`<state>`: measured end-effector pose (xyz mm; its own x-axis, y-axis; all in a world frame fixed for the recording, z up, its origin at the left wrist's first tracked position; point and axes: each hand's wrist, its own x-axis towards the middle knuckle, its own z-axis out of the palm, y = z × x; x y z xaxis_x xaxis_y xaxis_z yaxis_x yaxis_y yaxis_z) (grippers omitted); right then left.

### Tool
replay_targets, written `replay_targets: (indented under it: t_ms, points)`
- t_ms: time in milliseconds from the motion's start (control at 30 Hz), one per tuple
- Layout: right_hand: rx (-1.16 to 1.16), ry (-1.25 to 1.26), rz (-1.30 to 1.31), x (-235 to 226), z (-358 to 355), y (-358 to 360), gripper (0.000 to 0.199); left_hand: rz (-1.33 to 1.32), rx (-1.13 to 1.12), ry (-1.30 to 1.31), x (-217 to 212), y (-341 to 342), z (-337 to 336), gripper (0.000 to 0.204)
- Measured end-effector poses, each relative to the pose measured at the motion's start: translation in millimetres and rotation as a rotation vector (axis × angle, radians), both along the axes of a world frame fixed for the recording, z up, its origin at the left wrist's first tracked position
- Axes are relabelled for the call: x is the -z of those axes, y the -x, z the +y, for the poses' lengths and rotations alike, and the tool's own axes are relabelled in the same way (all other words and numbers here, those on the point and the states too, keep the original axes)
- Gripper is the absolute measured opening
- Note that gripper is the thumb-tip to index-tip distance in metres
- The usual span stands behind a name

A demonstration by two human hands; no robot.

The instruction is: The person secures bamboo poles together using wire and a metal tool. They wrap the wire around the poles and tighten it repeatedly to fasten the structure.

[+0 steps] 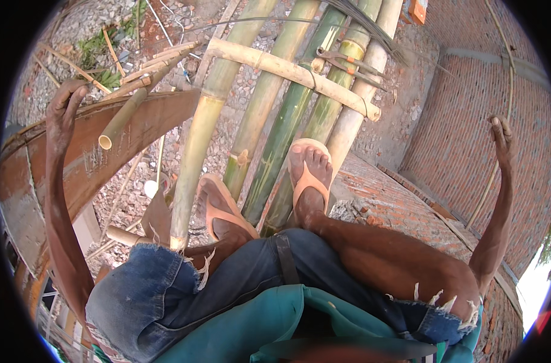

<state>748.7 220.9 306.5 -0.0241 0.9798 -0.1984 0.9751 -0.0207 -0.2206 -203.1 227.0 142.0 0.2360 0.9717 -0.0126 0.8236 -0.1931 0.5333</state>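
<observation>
My left hand (65, 115) is raised at the far left with fingers curled, beside a brown board. What it may hold is hidden. At the right, my right hand (503, 142) is also closed, in front of the brick wall. A thin pole (485, 192) passes behind or through it; I cannot tell which. My sandalled feet stand on several thick bamboo poles (278, 140), tied across by a lighter bamboo crosspiece (284, 71). Rusty pincers (352, 68) with orange bands lie on the poles by the crosspiece. Near them rests a bundle of thin binding wire (372, 30).
The brown curved board (94, 148) runs along the left, with a cut bamboo end (106, 140) over it. A brick wall (469, 127) rises at the right, and a brick ledge (378, 190) adjoins the poles. Rubble (127, 199) lies below.
</observation>
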Motion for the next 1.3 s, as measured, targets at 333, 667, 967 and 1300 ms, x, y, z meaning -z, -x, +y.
replay_targets:
  t_ms: [333,667,967,1300]
  points:
    - [-0.321,0.147,-0.682,8.2,2.3,107.5,0.044,-0.111,0.227,0.05,-35.1,-189.7,-10.4,0.02]
    - [-0.749,0.063,0.36,68.2,10.7,407.8,0.044,-0.288,0.349,-0.008,-56.0,-257.6,-9.7,0.025]
    - [-0.656,0.049,0.638,84.1,28.4,419.2,0.029,-0.176,0.074,0.173,-65.0,-253.0,-12.9,0.026]
    - [-0.665,0.13,0.551,94.2,73.7,378.0,0.029,-0.169,0.154,0.185,-31.2,-208.5,-3.4,0.026]
